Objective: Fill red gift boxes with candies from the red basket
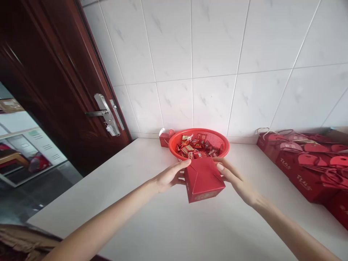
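Two bare arms observed. Left forearm [108, 219] and right forearm [288, 224]: both slim, smooth in outline, uncovered along their whole visible length, each narrowing toward the wrist. Fine creases were noted at the right wrist [259, 200]. Left hand [169, 177] and right hand [235, 177] were ungloved, narrow, with slender fingers. The right thumb [224, 170] bore a smooth, rounded nail (the clearest nail in view). Several fingers were partly hidden, their full shape unrecorded.
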